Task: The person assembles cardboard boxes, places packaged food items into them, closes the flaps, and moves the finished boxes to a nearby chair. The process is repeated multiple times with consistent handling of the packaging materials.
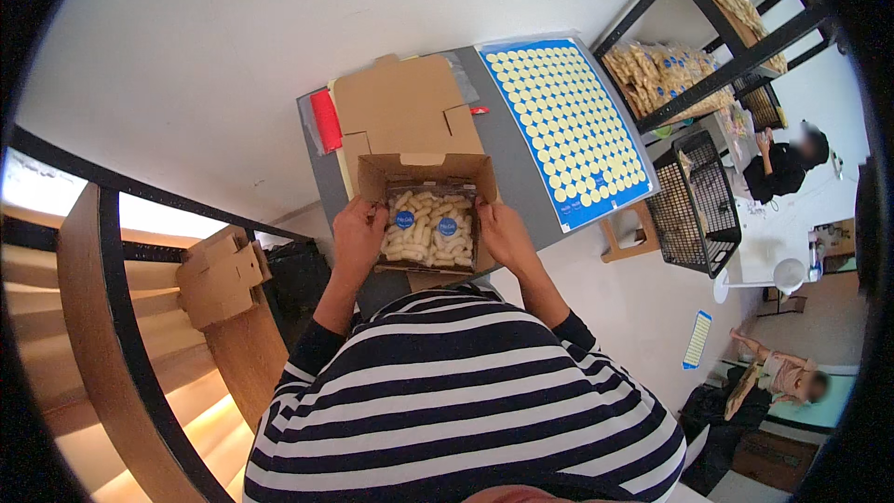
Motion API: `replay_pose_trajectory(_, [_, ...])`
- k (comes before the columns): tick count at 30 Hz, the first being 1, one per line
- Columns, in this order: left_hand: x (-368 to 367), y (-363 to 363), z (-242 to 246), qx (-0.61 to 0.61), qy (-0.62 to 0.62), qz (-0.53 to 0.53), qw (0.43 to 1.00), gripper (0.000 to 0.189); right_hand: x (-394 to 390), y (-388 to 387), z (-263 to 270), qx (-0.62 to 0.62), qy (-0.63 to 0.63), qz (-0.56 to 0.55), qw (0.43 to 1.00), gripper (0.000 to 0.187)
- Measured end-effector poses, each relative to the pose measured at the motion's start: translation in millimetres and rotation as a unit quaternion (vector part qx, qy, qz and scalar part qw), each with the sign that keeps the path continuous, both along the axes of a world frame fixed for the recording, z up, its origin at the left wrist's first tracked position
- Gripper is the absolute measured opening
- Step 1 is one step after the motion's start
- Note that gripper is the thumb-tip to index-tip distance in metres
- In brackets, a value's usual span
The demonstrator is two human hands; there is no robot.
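An open cardboard box (pixel 427 162) stands at the near edge of a grey table, its long lid folded back over the tabletop. Inside lie clear plastic bags of pale, finger-shaped snacks (pixel 426 237), with round blue stickers on them. My left hand (pixel 360 227) is at the box's left wall, its fingers curled over the rim. At the right wall, my right hand (pixel 503 230) grips the rim with its fingertips. A red object (pixel 325 121) lies left of the lid, and a small red item (pixel 479 110) is on its right.
Right on the grey table (pixel 513 154) lies a blue sheet of round pale stickers (pixel 569 126). Beyond are a black plastic crate (pixel 698 202) and a shelf with bagged snacks (pixel 663 77). Flattened cardboard (pixel 220 279) leans at left by the stairs. Two other people are at the far right.
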State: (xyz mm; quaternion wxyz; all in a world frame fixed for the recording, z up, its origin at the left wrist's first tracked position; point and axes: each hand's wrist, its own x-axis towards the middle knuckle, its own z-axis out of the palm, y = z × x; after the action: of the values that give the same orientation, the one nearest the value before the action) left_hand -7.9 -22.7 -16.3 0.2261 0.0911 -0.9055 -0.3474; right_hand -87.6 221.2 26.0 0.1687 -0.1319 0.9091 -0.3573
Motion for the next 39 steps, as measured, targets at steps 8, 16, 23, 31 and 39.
replay_pose_trajectory(8, [1.4, 4.1, 8.6, 0.021, -0.010, 0.017, 1.000, 0.015, -1.6, -9.6, 14.1, 0.089, 0.005, 0.021, 0.996, 0.031])
replay_pose_trajectory(16, [21.9, 1.7, -2.1, 0.045, -0.066, -0.023, 0.997, 0.040, 19.6, 16.5, -51.7, 0.033, 0.139, 0.071, 0.987, 0.072])
replay_pose_trajectory(23, [31.7, 0.5, 27.4, 0.169, -0.052, -0.085, 0.980, 0.079, 28.6, 15.0, 22.4, -0.184, 0.076, 0.086, 0.976, 0.105])
replay_pose_trajectory(31, [48.8, -0.9, 28.5, 0.140, -0.100, -0.174, 0.969, 0.098, 38.5, 29.4, -0.2, -0.080, 0.111, 0.252, 0.958, 0.071])
replay_pose_trajectory(39, [57.3, 8.8, 14.4, 0.089, -0.113, -0.173, 0.974, 0.090, 50.8, 17.6, -30.1, -0.030, 0.212, 0.257, 0.942, 0.062])
